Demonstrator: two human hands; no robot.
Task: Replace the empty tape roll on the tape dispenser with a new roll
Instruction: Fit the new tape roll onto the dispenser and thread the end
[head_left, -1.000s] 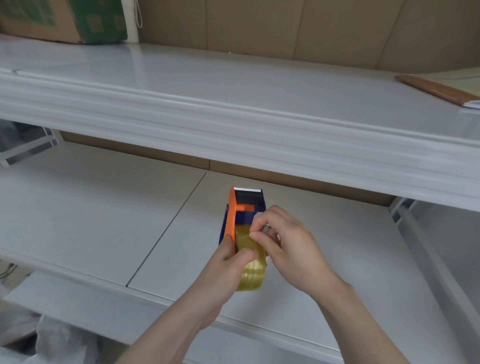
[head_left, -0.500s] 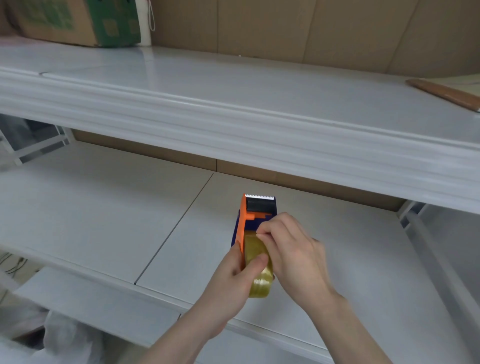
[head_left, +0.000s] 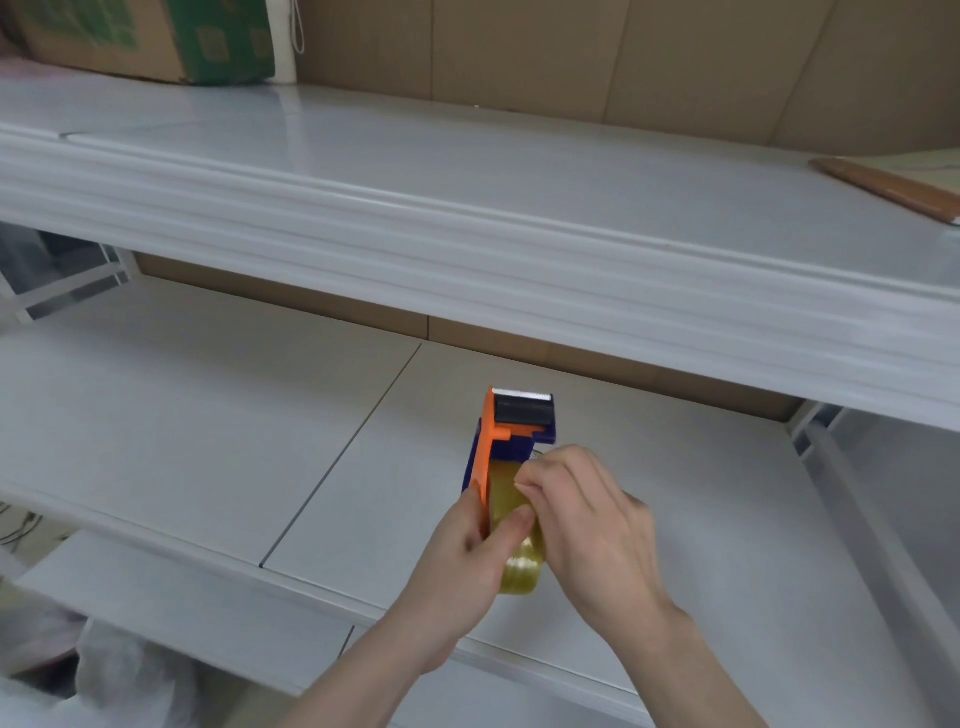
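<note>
An orange and blue tape dispenser (head_left: 511, 431) is held above the lower white shelf (head_left: 208, 431), its black roller and toothed blade pointing away from me. A roll of clear yellowish tape (head_left: 522, 564) sits in it. My left hand (head_left: 462, 566) grips the dispenser from the left, thumb pressed on the roll. My right hand (head_left: 592, 525) is on the right side, its fingertips pinched on the tape at the top of the roll. The dispenser's handle is hidden by my hands.
An upper white shelf (head_left: 467, 218) juts out above the work spot. On it stand a cardboard box with green print (head_left: 150, 36) at the far left and a brown flat board (head_left: 888, 187) at the right. White plastic bags (head_left: 104, 680) lie at the lower left.
My right hand's fingertips slid from the front of the roll back to its top, and the black roller now shows. The dispenser stays in the same grip; the camera shifted slightly.
</note>
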